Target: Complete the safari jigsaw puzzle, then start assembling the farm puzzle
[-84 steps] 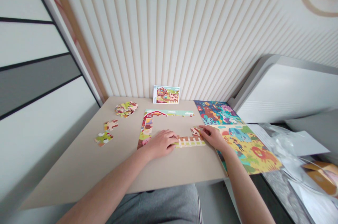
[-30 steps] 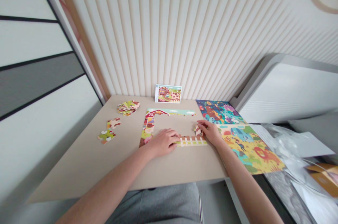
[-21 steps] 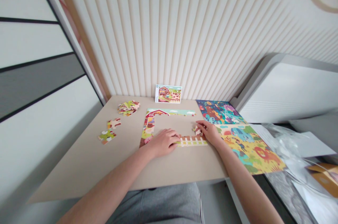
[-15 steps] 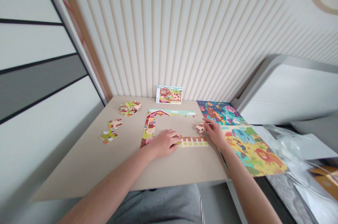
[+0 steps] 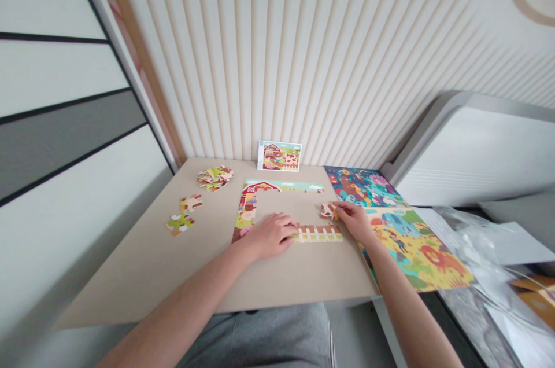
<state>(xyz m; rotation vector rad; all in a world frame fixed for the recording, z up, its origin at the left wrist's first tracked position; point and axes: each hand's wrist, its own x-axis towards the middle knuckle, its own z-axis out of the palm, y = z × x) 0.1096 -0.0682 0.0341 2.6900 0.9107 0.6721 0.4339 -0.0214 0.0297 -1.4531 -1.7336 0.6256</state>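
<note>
A half-built farm puzzle [image 5: 260, 194] lies on the beige table [image 5: 195, 275], with a red barn along its top edge and a white fence strip [image 5: 319, 234] along the bottom. My left hand [image 5: 272, 234] rests flat on the bottom edge, fingers on the fence strip's left end. My right hand [image 5: 354, 219] pinches a brown-and-white puzzle piece [image 5: 327, 210] just above the fence strip's right end, slightly apart from it.
A reference picture card [image 5: 279, 155] leans on the slatted wall. A heap of loose pieces [image 5: 214, 177] and two small joined clusters [image 5: 182, 216] lie at the left. A finished colourful puzzle [image 5: 390, 223] lies at the right, beside clear plastic and paper [image 5: 485, 246].
My right hand lifted the brown-and-white piece off the fence strip's right end and shifted it slightly up. My left hand stayed put. The camera drifted a little.
</note>
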